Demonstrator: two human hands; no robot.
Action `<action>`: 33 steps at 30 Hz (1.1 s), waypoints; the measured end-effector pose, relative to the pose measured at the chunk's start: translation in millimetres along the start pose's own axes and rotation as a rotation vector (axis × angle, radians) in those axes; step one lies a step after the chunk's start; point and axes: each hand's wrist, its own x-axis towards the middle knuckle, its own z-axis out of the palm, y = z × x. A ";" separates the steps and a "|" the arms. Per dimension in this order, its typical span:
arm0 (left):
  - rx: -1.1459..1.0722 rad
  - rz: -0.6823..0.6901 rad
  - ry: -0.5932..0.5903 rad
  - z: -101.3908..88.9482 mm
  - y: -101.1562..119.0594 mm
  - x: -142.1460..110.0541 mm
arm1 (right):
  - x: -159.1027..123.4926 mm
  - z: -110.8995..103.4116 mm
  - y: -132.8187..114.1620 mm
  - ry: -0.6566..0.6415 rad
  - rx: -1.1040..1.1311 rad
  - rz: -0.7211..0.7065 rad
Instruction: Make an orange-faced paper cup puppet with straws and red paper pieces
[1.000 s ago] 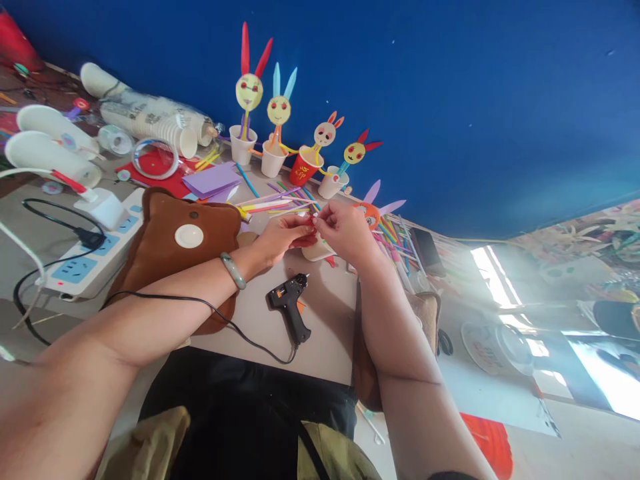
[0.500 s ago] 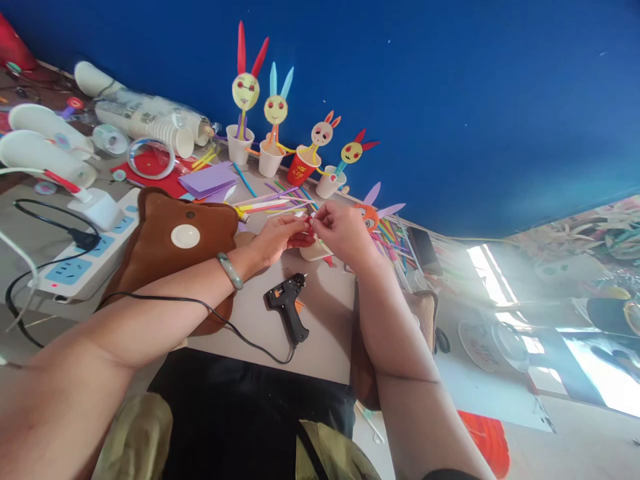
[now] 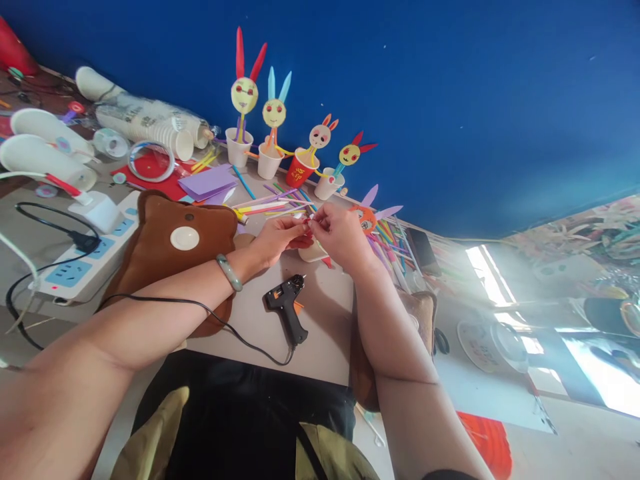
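Note:
My left hand point(image 3: 277, 238) and my right hand point(image 3: 340, 233) meet fingertip to fingertip over the table, both pinched on a small red and white craft piece point(image 3: 308, 229) held between them. Under the hands lies a white paper cup point(image 3: 313, 253) on its side, partly hidden. A black glue gun point(image 3: 286, 308) rests on the table just in front of my hands, its cord trailing across my left forearm. My left wrist wears a pale green bangle point(image 3: 229, 272).
Several paper-cup rabbit figures point(image 3: 273, 140) stand along the blue wall. Coloured straws point(image 3: 273, 204), purple paper point(image 3: 209, 181), stacked paper cups point(image 3: 150, 123), a tape roll point(image 3: 150, 159), a brown pouch point(image 3: 175, 243) and a power strip point(image 3: 80, 263) lie to the left. An orange rabbit head point(image 3: 367, 215) lies beside my right hand.
Both hands stay pinched together on the small piece, with only slight finger movement. The view has shifted a little.

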 end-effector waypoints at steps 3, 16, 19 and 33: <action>0.004 0.006 -0.007 0.1 0.0 -0.1 | -0.2 0.2 -0.7 -0.003 -0.010 0.009; 0.042 0.031 -0.006 2.6 1.5 -2.5 | -0.8 4.9 -2.1 0.007 0.019 0.025; 0.050 0.029 -0.012 2.5 1.4 -2.5 | -0.5 6.5 -1.3 0.022 0.022 0.021; 0.013 0.031 0.006 3.1 1.6 -1.9 | 1.5 13.5 1.2 0.032 0.012 0.036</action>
